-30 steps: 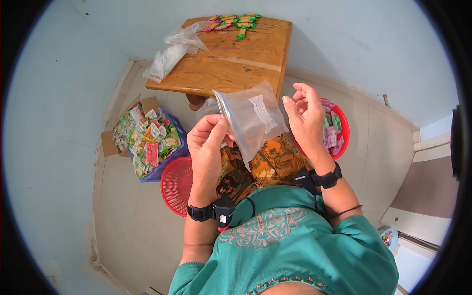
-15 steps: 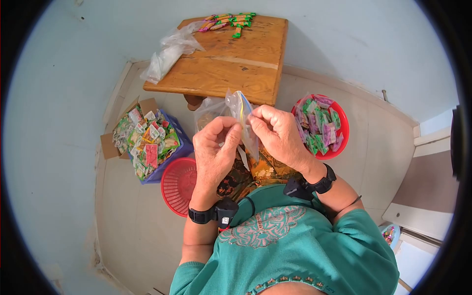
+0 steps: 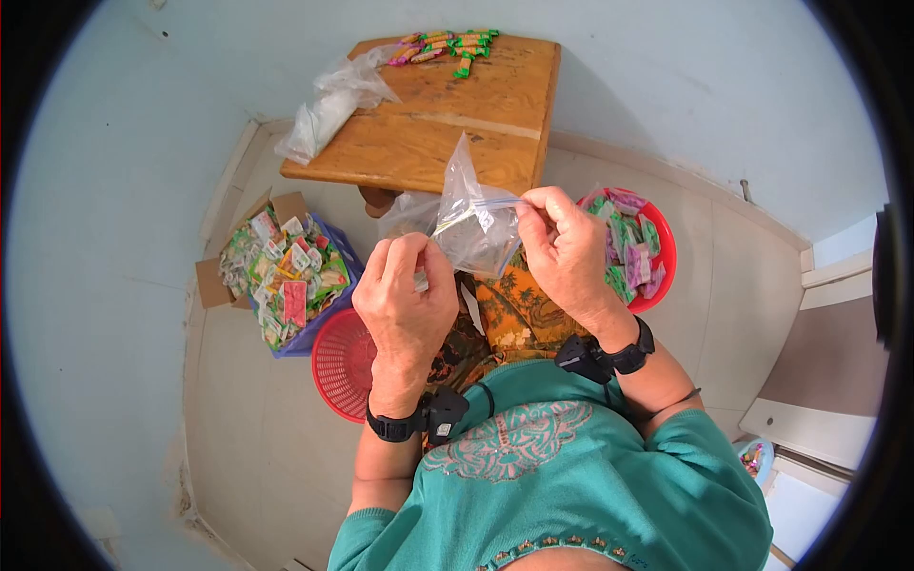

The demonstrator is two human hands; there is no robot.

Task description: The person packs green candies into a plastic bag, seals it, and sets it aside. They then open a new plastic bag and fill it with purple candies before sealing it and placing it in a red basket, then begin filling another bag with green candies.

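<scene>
A clear plastic zip bag (image 3: 476, 238) is stretched between my two hands, its mouth spread apart at the top. My left hand (image 3: 405, 290) pinches one side of the bag's edge, fingers closed. On the other side, my right hand (image 3: 566, 247) grips the blue-lined zip edge between thumb and fingers. Below the bag is my patterned orange and black lap (image 3: 519, 309). Another clear bag (image 3: 405, 214) lies behind my left hand, partly hidden.
A wooden table (image 3: 457, 114) ahead bears wrapped bars (image 3: 466, 48) and crumpled plastic bags (image 3: 328, 109). Packets fill a blue basket (image 3: 333, 319) at left. A red basket (image 3: 343, 362) stands near my left wrist. At right, a red tub (image 3: 666, 247) holds green and purple packets.
My hands have moved apart, left hand down and left, right hand to the right. The bag's mouth has been pulled wider, where it was narrow and folded before.
</scene>
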